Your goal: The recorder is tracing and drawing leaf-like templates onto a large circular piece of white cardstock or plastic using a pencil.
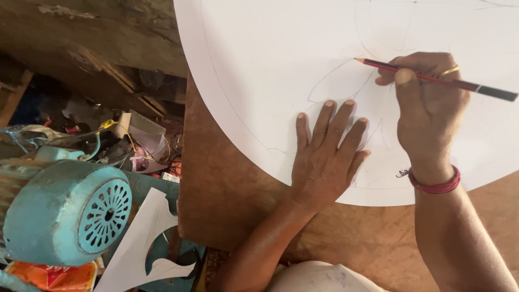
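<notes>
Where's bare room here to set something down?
Free: brown board between the white sheet edge and left hand; also the sheet's upper left, above the pencil in the right hand. Crowded: clutter around the teal motor.

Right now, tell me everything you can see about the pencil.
The pencil is long and slim, painted in red and black stripes, with a dark end cap behind a thin pale band and a sharpened bare-wood tip. It lies nearly level, tip pointing left and touching the big white round sheet where faint curved lines are drawn. The right hand, with a gold ring, pinches it between thumb and fingers near the middle. The left hand lies flat on the sheet, apart from it.
</notes>
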